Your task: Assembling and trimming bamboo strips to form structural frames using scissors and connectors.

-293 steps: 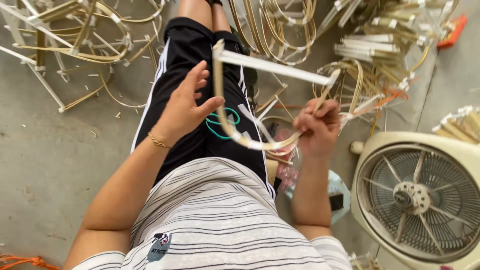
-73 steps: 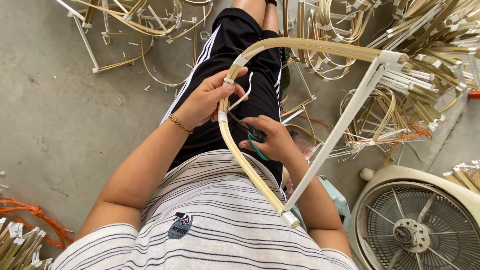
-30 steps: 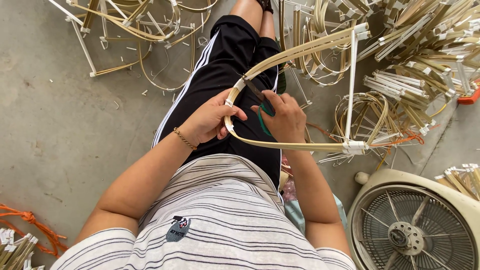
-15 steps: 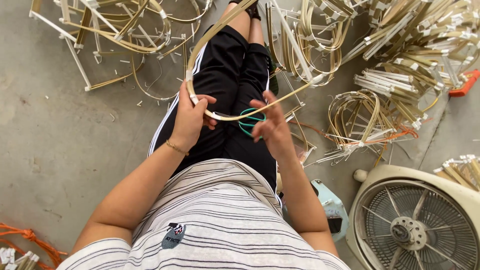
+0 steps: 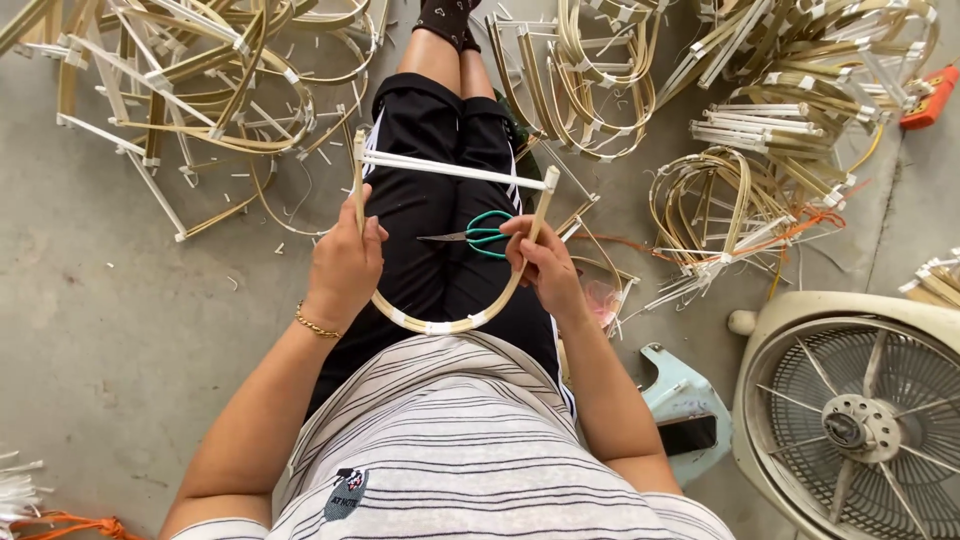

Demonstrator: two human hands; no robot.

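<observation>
I grip a bent cane frame [image 5: 440, 322] over my lap: left hand [image 5: 345, 262] at 9 o'clock, right hand [image 5: 545, 265] at 3. Crossbar [image 5: 455, 170] is taped on; scissors [image 5: 478, 235] lie idle.

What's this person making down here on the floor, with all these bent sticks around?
A seated person holds a U-shaped bamboo frame over their lap, a white crossbar joining its two ends. The left hand grips one side, the right hand the other. Green-handled scissors lie on the lap inside the frame. Piles of similar bent bamboo frames cover the concrete floor, and a floor fan lies to the person's right.
</observation>
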